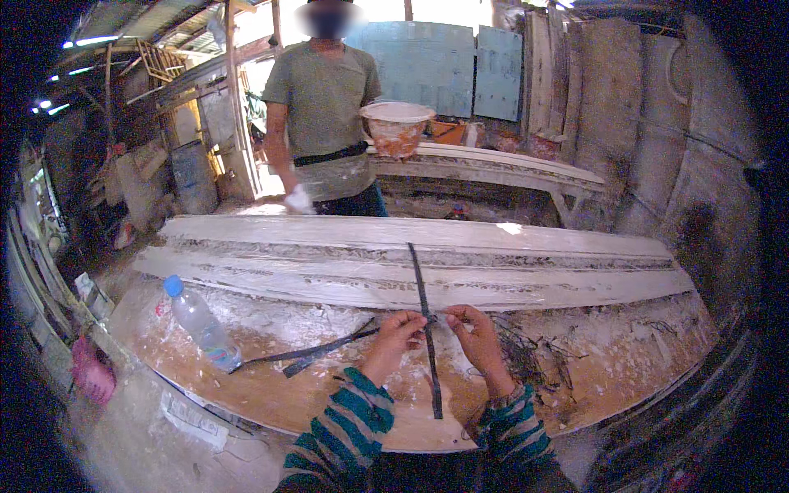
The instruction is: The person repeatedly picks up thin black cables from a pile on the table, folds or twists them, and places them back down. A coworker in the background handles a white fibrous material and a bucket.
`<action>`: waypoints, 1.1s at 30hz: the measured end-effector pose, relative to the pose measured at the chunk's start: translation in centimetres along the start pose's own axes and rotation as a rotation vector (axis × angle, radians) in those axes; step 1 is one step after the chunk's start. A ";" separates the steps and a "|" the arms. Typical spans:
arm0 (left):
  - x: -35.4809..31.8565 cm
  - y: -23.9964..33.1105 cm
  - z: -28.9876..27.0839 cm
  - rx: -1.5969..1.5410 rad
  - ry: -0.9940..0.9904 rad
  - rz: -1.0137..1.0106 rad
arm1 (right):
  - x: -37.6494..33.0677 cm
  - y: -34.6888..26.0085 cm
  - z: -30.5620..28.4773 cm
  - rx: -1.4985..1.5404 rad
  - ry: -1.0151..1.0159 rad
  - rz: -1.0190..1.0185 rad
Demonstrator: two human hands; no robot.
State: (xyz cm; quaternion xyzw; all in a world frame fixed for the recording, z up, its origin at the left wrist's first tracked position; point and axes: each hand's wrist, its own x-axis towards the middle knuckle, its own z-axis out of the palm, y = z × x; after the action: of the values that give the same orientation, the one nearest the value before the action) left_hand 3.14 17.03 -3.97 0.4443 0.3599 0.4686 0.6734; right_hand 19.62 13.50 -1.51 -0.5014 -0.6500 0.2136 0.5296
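A long, narrow black strip [419, 283] runs from the white lengths down to the table's near edge. My left hand [401, 335] is closed in a pinch on it around its middle. Just right of the strip, my right hand [477, 335] is closed too, thumb and forefinger together; what they hold is too small to make out. A small dark knot-like bit [431, 319] shows between the two hands. Loose dark strips [316, 355] lie left of my left hand, and a tangle of thin dark strings [538, 361] lies right of my right hand.
Two long white plaster-like lengths [329, 271] lie across the dusty wooden table [320, 403]. A clear bottle [201, 324] with a blue cap lies at the left. Beyond, a person [325, 99] stands holding a white-smeared orange tub [396, 131]; behind is a bench [493, 168].
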 end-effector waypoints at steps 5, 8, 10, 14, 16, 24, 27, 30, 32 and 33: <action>-0.3 -0.4 0.2 -0.025 -0.053 0.087 | -1.4 1.6 1.8 0.199 -0.052 0.202; -0.2 -0.3 0.2 -0.025 -0.044 0.099 | -1.9 1.8 1.8 0.376 -0.079 0.210; -0.1 -0.1 0.3 -0.023 -0.039 0.090 | -1.8 1.7 1.8 0.337 -0.081 0.235; -0.3 0.1 0.5 -0.008 -0.009 0.080 | -1.7 1.7 2.0 0.287 -0.087 0.226; -0.4 0.2 0.4 -0.004 -0.031 0.101 | -1.7 1.7 2.2 0.360 -0.090 0.201; 0.0 -0.4 0.3 -0.010 -0.049 0.150 | -2.0 0.6 2.0 0.409 -0.078 0.274; 0.1 -0.6 0.4 0.008 -0.070 0.149 | -2.0 0.1 2.0 0.421 -0.078 0.292; 0.0 -0.5 0.8 -0.002 -0.063 0.159 | -2.0 0.3 2.0 0.512 -0.074 0.293; -0.2 -0.3 1.2 0.030 -0.040 0.181 | -2.0 0.7 1.9 0.601 -0.093 0.278; -0.4 -0.2 1.3 0.000 -0.048 0.170 | -2.0 0.9 1.8 0.574 -0.098 0.281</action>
State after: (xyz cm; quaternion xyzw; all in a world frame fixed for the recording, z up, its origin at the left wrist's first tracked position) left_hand 4.31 16.30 -3.71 0.4840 0.3048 0.5133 0.6397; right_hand 18.21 12.59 -3.80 -0.4056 -0.5124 0.4832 0.5826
